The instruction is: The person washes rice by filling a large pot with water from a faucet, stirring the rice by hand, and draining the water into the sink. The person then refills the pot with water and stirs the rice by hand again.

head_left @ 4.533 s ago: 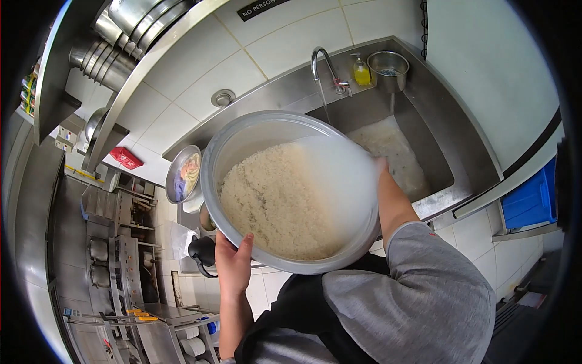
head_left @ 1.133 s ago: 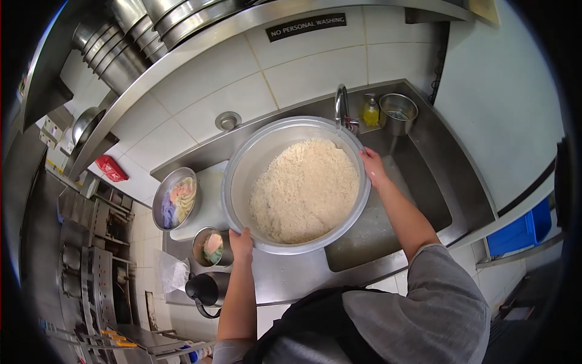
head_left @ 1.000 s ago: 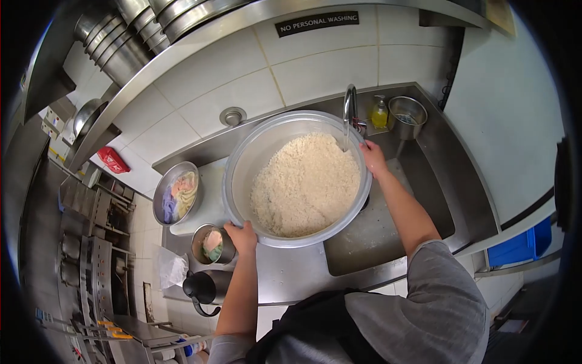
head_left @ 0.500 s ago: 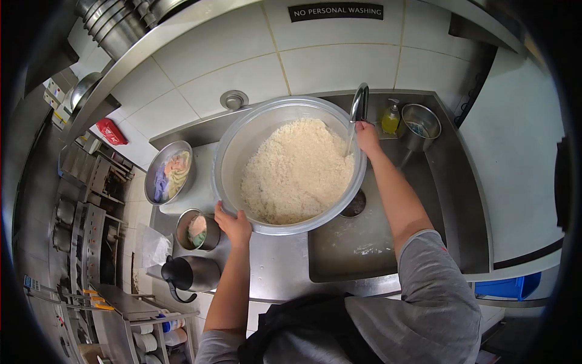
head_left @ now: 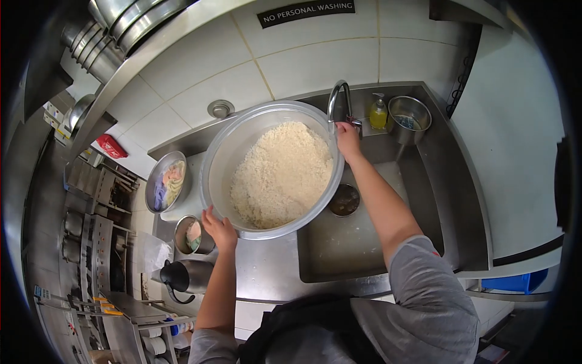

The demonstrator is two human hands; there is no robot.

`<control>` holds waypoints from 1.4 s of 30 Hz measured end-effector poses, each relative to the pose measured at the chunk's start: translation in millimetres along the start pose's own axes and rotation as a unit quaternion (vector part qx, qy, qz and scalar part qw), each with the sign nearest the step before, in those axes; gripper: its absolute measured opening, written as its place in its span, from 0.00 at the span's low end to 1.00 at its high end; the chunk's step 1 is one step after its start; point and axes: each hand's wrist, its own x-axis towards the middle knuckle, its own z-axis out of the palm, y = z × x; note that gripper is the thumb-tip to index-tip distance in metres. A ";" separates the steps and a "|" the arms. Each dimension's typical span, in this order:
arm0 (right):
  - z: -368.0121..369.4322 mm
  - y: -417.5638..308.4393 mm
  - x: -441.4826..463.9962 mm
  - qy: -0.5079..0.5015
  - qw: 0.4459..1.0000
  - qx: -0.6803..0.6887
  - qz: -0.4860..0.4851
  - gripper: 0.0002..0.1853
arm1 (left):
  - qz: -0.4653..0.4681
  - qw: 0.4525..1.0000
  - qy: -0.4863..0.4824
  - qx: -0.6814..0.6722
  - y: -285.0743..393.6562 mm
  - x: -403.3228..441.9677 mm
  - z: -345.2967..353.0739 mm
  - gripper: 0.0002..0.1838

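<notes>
Round silver-grey metal basin (head_left: 233,150) of off-white rice (head_left: 285,176) partly overhangs rectangular steel sink (head_left: 370,255). Left hand (head_left: 220,231): fingers spread at rim. Right hand (head_left: 348,141), beside curved chrome tap (head_left: 331,102): grip cannot be determined. Level support advisable.

Commercial kitchen: steel sink (head_left: 424,203), stacked pots (head_left: 97,51), "NO PERSONAL WASHING" sign (head_left: 308,12).

head, single view | head-worn | facing forward and steeply down — over the black apron (head_left: 294,330) at bottom edge, onto the wide tub (head_left: 225,161) near mid-frame | set near, above the table (head_left: 267,261) | fisheye-wide, dark-cornered — taking in sink (head_left: 424,188), tiled wall (head_left: 321,60) and shelf (head_left: 138,62) at upper left
</notes>
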 end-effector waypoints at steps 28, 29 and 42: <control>-15.0 -110.0 -173.2 -0.173 0.905 -0.382 -0.075 0.18 | 0.383 0.783 -0.451 0.192 55.3 35.3 -34.8 0.25; -14.9 -110.7 -172.2 -0.175 0.902 -0.388 -0.070 0.18 | 0.364 0.771 -0.487 0.190 58.1 38.8 -34.9 0.23; -10.2 -111.1 -172.1 -0.166 0.890 -0.422 -0.057 0.18 | 0.333 0.774 -0.512 0.163 58.2 42.1 -40.9 0.25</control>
